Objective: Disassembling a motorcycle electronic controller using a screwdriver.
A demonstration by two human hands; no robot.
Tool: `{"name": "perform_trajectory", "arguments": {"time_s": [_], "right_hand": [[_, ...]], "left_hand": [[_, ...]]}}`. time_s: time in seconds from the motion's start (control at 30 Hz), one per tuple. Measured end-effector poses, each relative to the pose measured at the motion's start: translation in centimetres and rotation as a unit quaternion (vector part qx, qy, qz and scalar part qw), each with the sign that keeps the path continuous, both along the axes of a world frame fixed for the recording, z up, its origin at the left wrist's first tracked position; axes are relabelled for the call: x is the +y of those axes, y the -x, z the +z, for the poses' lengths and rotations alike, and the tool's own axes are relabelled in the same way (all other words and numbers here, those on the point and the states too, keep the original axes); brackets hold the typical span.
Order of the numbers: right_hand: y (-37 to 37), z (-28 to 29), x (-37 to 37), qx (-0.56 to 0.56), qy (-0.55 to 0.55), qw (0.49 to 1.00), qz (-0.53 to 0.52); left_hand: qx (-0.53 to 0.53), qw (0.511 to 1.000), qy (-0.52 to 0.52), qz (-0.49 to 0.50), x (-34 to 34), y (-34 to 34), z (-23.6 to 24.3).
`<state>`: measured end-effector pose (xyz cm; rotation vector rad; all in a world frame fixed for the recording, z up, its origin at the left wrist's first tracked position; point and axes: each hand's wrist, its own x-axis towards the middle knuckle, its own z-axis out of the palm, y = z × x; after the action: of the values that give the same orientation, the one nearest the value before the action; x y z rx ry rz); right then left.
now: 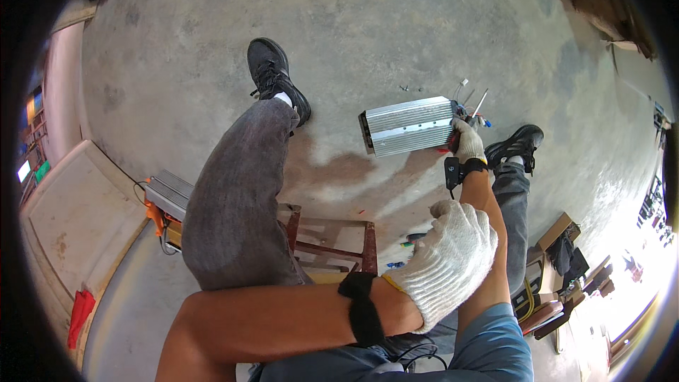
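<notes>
My right hand [467, 138], in a white knit glove with a dark device strapped at the wrist, grips the right end of a ribbed silver metal box [409, 126]. Loose wires, connectors and a thin metal rod [481, 102] stick out around that end. Closer to me, my gloved left hand [448, 262] crosses in front of my right forearm with its fingers curled; whatever is in them, if anything, is hidden. A few small dark bits [411, 88] lie on the floor beyond the box.
Between my black shoes lies concrete floor [332, 28]. A wooden stool [368, 247] stands below me. Left are another metal box [170, 191], orange parts, a worn board [78, 219] and a red cloth [81, 315]. Right are cartons with dark items [562, 255].
</notes>
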<state>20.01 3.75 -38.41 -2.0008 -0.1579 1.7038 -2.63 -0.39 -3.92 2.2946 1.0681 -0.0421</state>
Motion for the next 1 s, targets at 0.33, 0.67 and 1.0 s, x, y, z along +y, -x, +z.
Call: {"name": "perform_trajectory", "arguments": {"time_s": [0.33,0.67,1.0], "right_hand": [[-0.5,3.9,-1.0,-0.026,-0.116,0.993,0.002],[11.6,19.6,-2.6,-0.243,-0.092,0.944,0.203],[15.3,18.5,-7.4,-0.373,-0.196,0.851,0.313]], "left_hand": [[-0.021,1.0,-0.019,0.004,0.4,0.6,0.9],[-0.016,0.998,-0.052,-0.024,1.4,5.1,2.0],[-0.009,0.987,0.072,0.141,5.3,14.3,2.4]]}}
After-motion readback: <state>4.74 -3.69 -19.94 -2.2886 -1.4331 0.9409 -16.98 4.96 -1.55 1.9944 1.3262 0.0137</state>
